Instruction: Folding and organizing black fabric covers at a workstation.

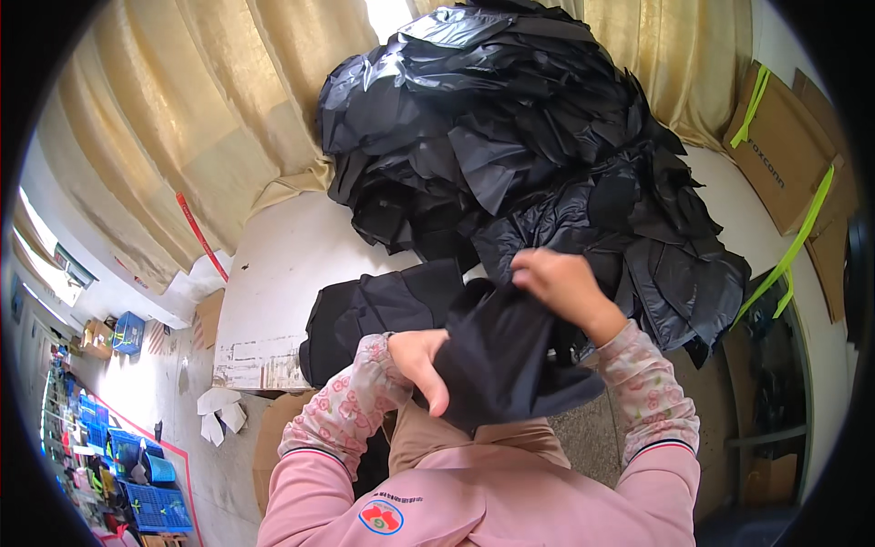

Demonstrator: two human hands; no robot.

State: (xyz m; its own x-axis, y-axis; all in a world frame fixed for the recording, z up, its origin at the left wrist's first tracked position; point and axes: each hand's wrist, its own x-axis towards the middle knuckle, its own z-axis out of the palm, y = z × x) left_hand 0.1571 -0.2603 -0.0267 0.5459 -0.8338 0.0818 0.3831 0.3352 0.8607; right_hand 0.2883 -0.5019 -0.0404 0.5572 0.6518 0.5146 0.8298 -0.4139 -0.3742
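Both hands on one black fabric piece [510, 365], in front of the black cut-piece heap [510, 137].
Left hand [421, 357] pinches its near edge, right hand [561, 283] grips the top; looks limp, light, slippery, so take it by the edges.

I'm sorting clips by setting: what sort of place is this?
Probably a small garment or fabric workshop. Both hands, left and right, hold a black fabric piece before a big heap of black cut pieces on a white worktable; flattened cardboard boxes lean nearby.
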